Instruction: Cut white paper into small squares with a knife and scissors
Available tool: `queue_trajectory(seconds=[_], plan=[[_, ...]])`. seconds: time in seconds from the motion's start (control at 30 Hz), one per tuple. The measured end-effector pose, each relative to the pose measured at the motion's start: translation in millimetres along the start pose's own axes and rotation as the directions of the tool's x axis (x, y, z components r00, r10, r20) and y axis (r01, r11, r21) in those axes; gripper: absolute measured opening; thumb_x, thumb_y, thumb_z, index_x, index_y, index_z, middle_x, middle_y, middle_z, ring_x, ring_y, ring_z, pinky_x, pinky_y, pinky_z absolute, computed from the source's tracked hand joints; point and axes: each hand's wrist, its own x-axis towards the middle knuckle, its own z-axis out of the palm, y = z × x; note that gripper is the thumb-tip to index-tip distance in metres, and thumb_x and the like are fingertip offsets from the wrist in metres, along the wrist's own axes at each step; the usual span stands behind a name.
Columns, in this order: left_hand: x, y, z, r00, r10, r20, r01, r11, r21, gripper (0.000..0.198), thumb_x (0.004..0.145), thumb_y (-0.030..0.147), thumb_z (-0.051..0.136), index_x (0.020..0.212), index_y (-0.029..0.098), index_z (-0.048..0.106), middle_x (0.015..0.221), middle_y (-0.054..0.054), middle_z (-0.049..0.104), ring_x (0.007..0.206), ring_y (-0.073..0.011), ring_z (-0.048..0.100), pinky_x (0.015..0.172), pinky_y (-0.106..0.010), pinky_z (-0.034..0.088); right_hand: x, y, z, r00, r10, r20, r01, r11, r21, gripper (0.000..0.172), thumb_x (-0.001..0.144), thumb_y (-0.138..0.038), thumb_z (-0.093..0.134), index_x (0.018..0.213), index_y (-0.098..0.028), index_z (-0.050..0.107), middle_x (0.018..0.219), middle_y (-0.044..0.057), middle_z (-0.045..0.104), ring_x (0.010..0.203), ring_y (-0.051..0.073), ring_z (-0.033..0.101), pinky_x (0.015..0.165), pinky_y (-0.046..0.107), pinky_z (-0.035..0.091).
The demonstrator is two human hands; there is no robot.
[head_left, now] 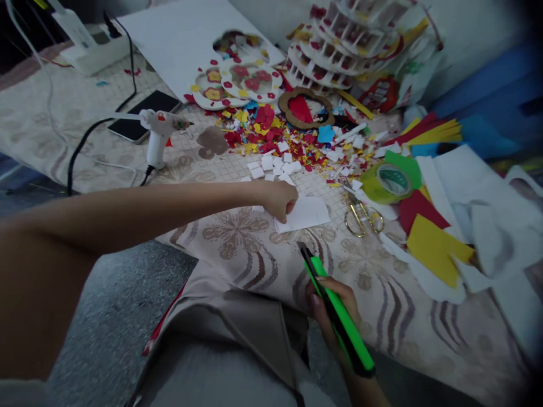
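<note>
White sheet [309, 213] edge in left fingers [283, 211]

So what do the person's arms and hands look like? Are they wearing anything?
Both are bare. No sleeve shows on the long left arm, which is in view from elbow to knuckles, or at the right wrist. The left hand and right hand have no gloves, and no watch, bracelet or ring shows. The nails are too blurry to describe.

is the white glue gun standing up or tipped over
Standing up: the white plastic hot glue gun rests on its handle base on the beige patterned cloth, nozzle level.
</note>
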Motion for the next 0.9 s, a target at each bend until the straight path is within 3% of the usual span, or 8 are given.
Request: queue_trajectory(seconds=[0.13, 0.27, 0.37, 0.43, 0.53, 0.63, 0.9], plan=[[-5.3, -5.1, 3.9, 0.998, 0.031, -0.052, -0.032, 0.999, -0.018, 0.015, 0.075, 0.009, 0.061, 0.087, 0.013, 0.069, 0.083, -0.003, 0.069, 0.074, -0.0138, 0.059, 0.065, -0.022, 0.039, -1.9, -0.6, 3.6, 0.993, 0.113, -0.041, -0.105, 0.982, 0.155, 0.023, 0.086, -0.017, 0.058, 0.108, -0.025, 0.056, 0.078, 0.001, 0.064, 0.064, 0.016, 0.064, 0.051, 0.025, 0.049], [-19.1, -8.6, 21.5, 0.969, 0.034, -0.246, -0.058, 0.994, -0.09, 0.006, 0.082, 0.018, 0.06, 0.085, 0.014, 0.065, 0.081, -0.002, 0.066, 0.071, -0.0135, 0.058, 0.064, -0.023, 0.04, -2.3, -1.7, 8.2, 0.981, 0.183, -0.069, -0.151, 0.932, 0.33, 0.022, 0.089, -0.02, 0.057, 0.11, -0.026, 0.053, 0.076, 0.0, 0.061, 0.059, 0.014, 0.06, 0.047, 0.025, 0.045], [-34.4, -1.9, 46.2, 0.881, 0.003, -0.473, -0.038, 0.997, -0.063, 0.021, 0.082, 0.028, 0.068, 0.095, 0.015, 0.059, 0.095, -0.006, 0.063, 0.083, -0.0181, 0.059, 0.072, -0.028, 0.044, -0.1, -5.3, 7.4, 0.974, 0.208, -0.086, -0.15, 0.886, 0.438, 0.023, 0.091, -0.021, 0.055, 0.112, -0.027, 0.05, 0.074, -0.002, 0.059, 0.052, 0.011, 0.053, 0.045, 0.023, 0.042], [-42.4, 6.3, 64.3, 0.836, -0.029, -0.548, 0.016, 0.999, -0.028, 0.033, 0.078, 0.031, 0.073, 0.101, 0.015, 0.055, 0.102, -0.008, 0.059, 0.092, -0.0225, 0.057, 0.079, -0.034, 0.047, 3.6, -7.4, 4.1, 0.969, 0.23, -0.091, -0.158, 0.857, 0.491, 0.023, 0.092, -0.021, 0.053, 0.113, -0.028, 0.049, 0.072, -0.003, 0.058, 0.048, 0.01, 0.049, 0.043, 0.022, 0.04], [-46.7, 18.5, 86.5, 0.816, -0.085, -0.572, 0.11, 0.994, 0.009, 0.036, 0.078, 0.032, 0.073, 0.102, 0.016, 0.053, 0.104, -0.008, 0.057, 0.093, -0.0257, 0.056, 0.079, -0.039, 0.049, 11.6, -6.4, -2.5, 0.949, 0.304, -0.082, -0.217, 0.819, 0.531, 0.022, 0.092, -0.024, 0.054, 0.113, -0.028, 0.048, 0.071, -0.004, 0.058, 0.046, 0.009, 0.047, 0.04, 0.021, 0.036], [-46.1, 24.3, 100.3, 0.775, -0.14, -0.616, 0.151, 0.988, -0.035, 0.027, 0.082, 0.027, 0.069, 0.099, 0.016, 0.053, 0.102, -0.008, 0.056, 0.093, -0.026, 0.055, 0.081, -0.041, 0.049, 19.3, 0.2, -7.0, 0.924, 0.371, -0.091, -0.254, 0.774, 0.58, 0.022, 0.09, -0.026, 0.056, 0.111, -0.028, 0.049, 0.072, -0.004, 0.06, 0.043, 0.008, 0.045, 0.037, 0.02, 0.032], [-71.7, 17.6, 116.8, 0.631, -0.224, -0.742, 0.011, 0.96, -0.281, 0.019, 0.085, 0.017, 0.061, 0.101, 0.019, 0.051, 0.099, -0.004, 0.055, 0.092, -0.0184, 0.056, 0.081, -0.032, 0.05, 28.6, 8.4, -12.5, 0.864, 0.489, -0.119, -0.277, 0.66, 0.699, 0.02, 0.087, -0.029, 0.06, 0.105, -0.027, 0.051, 0.07, -0.004, 0.061, 0.038, 0.007, 0.043, 0.032, 0.017, 0.028]])
